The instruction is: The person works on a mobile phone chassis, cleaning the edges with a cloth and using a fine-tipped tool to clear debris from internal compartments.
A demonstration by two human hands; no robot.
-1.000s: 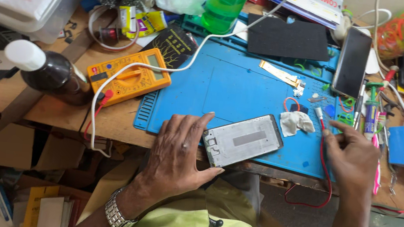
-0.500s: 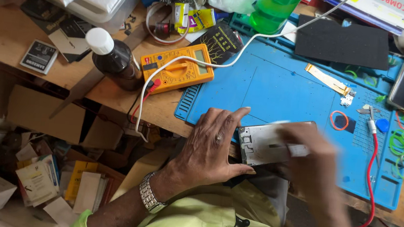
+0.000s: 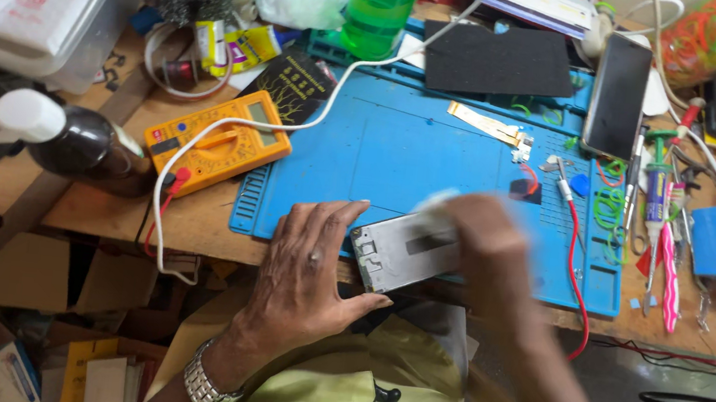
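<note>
While the left hand [image 3: 309, 262] pins the silver phone frame [image 3: 406, 250] at the near edge of the blue mat [image 3: 433, 160], fingers spread around its end, the right hand [image 3: 481, 254] lies over its other end. It's too blurred to tell what those fingers grip; a yellow multimeter [image 3: 218, 140] sits just left of the mat.

A light yellow-green, short-sleeved cotton shirt [image 3: 356, 387] is worn, its cloth creased across the chest. A silver metal link-bracelet wristwatch [image 3: 205, 386] is strapped round the wrist of the left hand [image 3: 308, 268]. A thin black earphone cable with one small rounded earbud [image 3: 387, 396] is seen hanging down the shirt front. The right hand [image 3: 483, 257] is blurred and bare.
</note>
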